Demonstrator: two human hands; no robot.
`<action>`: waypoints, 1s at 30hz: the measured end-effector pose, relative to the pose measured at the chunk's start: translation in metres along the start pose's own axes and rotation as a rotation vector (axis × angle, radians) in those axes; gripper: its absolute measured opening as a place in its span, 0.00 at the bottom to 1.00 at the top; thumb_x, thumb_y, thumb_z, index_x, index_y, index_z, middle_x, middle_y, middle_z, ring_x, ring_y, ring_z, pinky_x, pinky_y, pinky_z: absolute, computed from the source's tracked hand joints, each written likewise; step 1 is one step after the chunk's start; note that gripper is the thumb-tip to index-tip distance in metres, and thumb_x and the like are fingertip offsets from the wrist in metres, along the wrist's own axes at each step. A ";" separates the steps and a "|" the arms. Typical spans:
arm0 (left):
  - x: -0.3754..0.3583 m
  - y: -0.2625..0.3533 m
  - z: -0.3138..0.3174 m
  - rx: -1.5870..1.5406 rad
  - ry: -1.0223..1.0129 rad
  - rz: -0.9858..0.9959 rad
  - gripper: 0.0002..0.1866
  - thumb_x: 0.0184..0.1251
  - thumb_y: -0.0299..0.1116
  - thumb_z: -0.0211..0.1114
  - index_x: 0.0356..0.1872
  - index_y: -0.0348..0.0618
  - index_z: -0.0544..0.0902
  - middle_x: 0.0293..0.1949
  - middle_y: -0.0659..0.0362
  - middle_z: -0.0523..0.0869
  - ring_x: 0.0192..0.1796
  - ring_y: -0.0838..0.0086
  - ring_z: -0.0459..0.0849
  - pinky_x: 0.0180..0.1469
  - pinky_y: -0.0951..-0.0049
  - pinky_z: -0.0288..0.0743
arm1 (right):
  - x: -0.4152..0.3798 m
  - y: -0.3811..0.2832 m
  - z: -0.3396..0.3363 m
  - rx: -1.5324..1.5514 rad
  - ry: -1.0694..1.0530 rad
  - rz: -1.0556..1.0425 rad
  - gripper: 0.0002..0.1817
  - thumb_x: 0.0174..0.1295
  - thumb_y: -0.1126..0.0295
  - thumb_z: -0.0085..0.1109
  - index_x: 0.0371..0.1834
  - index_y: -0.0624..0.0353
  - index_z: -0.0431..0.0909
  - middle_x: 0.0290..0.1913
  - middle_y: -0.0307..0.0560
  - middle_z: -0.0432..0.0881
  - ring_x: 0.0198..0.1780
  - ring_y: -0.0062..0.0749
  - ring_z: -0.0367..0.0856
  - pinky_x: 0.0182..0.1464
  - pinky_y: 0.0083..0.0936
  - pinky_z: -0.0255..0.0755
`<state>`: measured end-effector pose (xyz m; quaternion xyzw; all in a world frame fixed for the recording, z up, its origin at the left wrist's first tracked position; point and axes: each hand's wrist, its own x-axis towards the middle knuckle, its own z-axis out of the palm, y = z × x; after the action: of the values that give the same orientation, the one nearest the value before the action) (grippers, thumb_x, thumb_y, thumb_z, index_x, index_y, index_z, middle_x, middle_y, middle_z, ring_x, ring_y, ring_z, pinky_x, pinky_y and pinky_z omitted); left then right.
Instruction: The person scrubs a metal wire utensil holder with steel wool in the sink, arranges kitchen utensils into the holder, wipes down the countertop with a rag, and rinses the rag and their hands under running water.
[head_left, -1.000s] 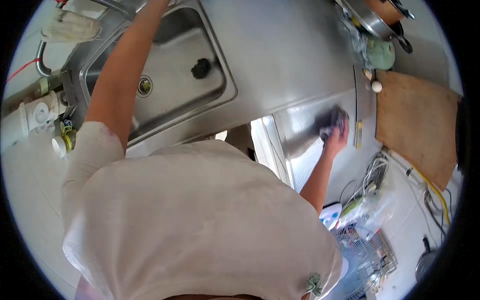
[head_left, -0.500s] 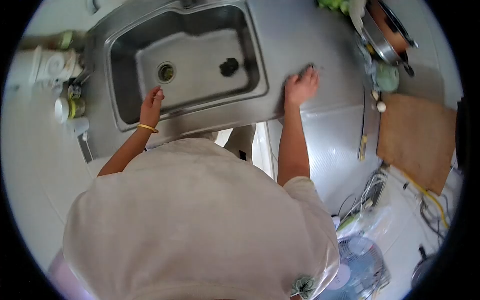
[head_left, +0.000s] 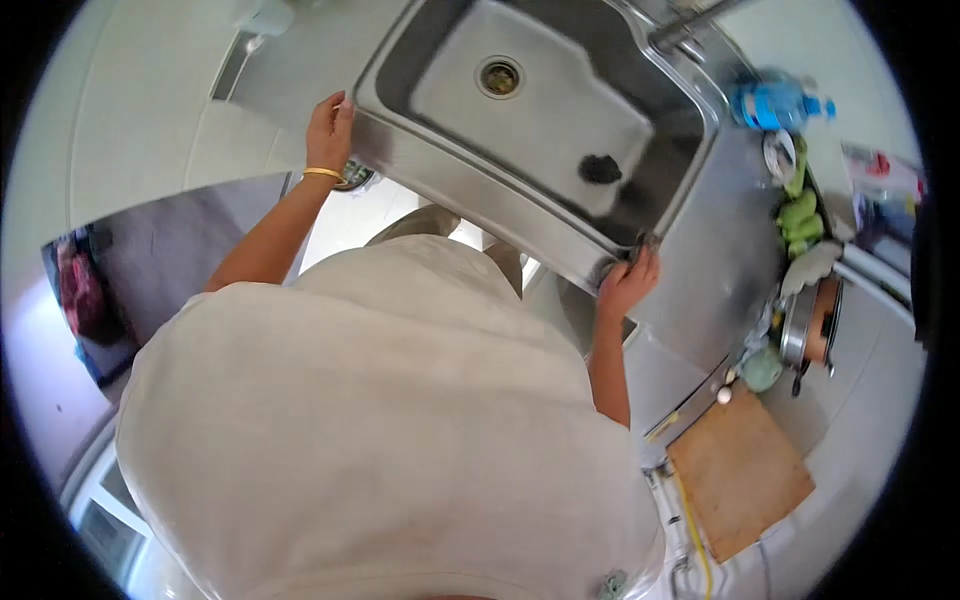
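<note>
My right hand [head_left: 628, 284] is closed round a small dark wad [head_left: 646, 242], its fingers at the front right corner of the steel sink [head_left: 500, 120]. The wad is partly hidden by the fingers, and I cannot tell its exact kind. My left hand [head_left: 330, 130], with a yellow bangle at the wrist, is beside the sink's front left corner. Its fingers are stretched out and nothing shows in them. Inside the basin, a dark clump [head_left: 600, 169] lies towards the right. Bits of greenish-brown waste sit in the drain [head_left: 499, 77].
Right of the sink, the steel counter [head_left: 705, 270] holds green vegetables [head_left: 798, 217] and a blue bottle [head_left: 765, 105] along its back. A pot [head_left: 808, 322] and a brown board [head_left: 742, 470] are farther right. The faucet [head_left: 690, 28] rises behind the basin.
My view has turned and shifted left. My right hand has come from the counter to the sink's front right corner; my left hand has moved from over the basin to outside its front left corner.
</note>
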<state>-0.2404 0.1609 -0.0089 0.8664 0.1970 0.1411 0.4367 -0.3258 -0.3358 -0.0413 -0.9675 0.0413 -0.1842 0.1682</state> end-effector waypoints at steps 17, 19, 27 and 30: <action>-0.065 -0.069 -0.079 -0.197 0.305 -0.301 0.23 0.67 0.33 0.53 0.59 0.31 0.62 0.53 0.49 0.73 0.52 0.67 0.74 0.55 0.71 0.66 | 0.072 -0.403 0.165 0.473 -0.502 -1.198 0.26 0.44 0.69 0.57 0.52 0.57 0.72 0.62 0.53 0.62 0.63 0.50 0.58 0.59 0.48 0.56; -0.072 -0.081 -0.081 -0.241 0.326 -0.335 0.23 0.68 0.33 0.52 0.59 0.32 0.63 0.54 0.49 0.72 0.53 0.67 0.74 0.56 0.71 0.66 | 0.093 -0.424 0.204 0.378 -0.493 -1.129 0.24 0.46 0.70 0.55 0.51 0.59 0.73 0.61 0.53 0.64 0.62 0.49 0.60 0.59 0.46 0.57; -0.079 -0.078 -0.099 -0.174 0.404 -0.395 0.20 0.69 0.34 0.49 0.59 0.34 0.65 0.56 0.49 0.72 0.53 0.64 0.75 0.58 0.69 0.65 | 0.161 -0.463 0.228 0.475 -0.444 -0.792 0.15 0.47 0.76 0.49 0.40 0.65 0.75 0.44 0.55 0.75 0.50 0.51 0.69 0.52 0.42 0.63; -0.064 -0.072 -0.087 -0.195 0.442 -0.298 0.20 0.68 0.33 0.51 0.58 0.35 0.66 0.54 0.50 0.72 0.51 0.67 0.75 0.55 0.69 0.67 | 0.074 -0.495 0.228 0.471 -0.412 -1.255 0.17 0.50 0.73 0.48 0.45 0.61 0.75 0.53 0.49 0.70 0.59 0.44 0.63 0.53 0.44 0.62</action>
<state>-0.3485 0.2311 -0.0214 0.7301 0.3981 0.2791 0.4802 -0.1638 0.1895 -0.0475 -0.7615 -0.5989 -0.0636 0.2396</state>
